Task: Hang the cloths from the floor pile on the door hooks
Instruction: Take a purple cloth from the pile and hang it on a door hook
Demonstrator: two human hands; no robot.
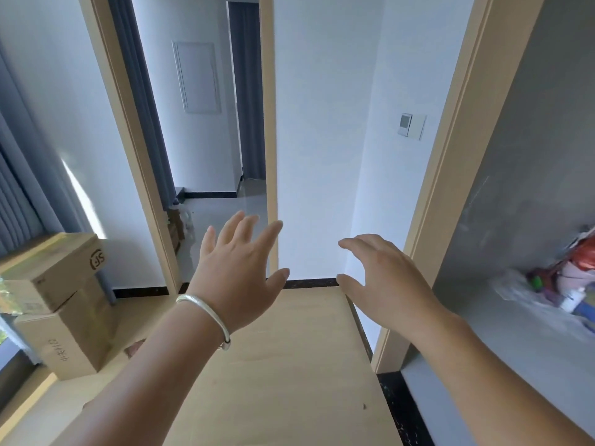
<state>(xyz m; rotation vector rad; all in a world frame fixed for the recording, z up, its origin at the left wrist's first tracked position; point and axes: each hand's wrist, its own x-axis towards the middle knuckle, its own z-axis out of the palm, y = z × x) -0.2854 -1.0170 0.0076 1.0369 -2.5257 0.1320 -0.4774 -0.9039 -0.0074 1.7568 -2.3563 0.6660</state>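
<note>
**Both hands out, fingers spread, nothing held**

Two stacked cardboard boxes [61,304] stand on the wooden floor [283,365] well to the left of the left hand's fingers; both are closed, so what they hold cannot be told. Far to the right of the right hand's fingers, in a grey concrete alcove [528,194], lies a loose heap of plastic bags and bottles [566,284], too blurred to sort out.

The left hand [241,275] is stretched forward, back of the hand up, its fingers [236,228] straight and spread apart, gripping nothing. A silver bangle [206,312] sits on that wrist. The right hand [383,284] reaches forward beside it, apart from the left, its fingers [354,244] slightly bent, separated and likewise holding nothing. Neither hand touches any surface that can be seen.

Just beyond the left fingertips stands the upright edge of a light wooden door frame [269,123], with an open doorway [206,140] to its left leading into a second room. Beyond the right fingertips is a white wall [338,123] with a switch panel [412,125] above and to the right of them.

No cloth pile and no door hooks appear anywhere in view, so their place relative to the fingers cannot be told.
</note>
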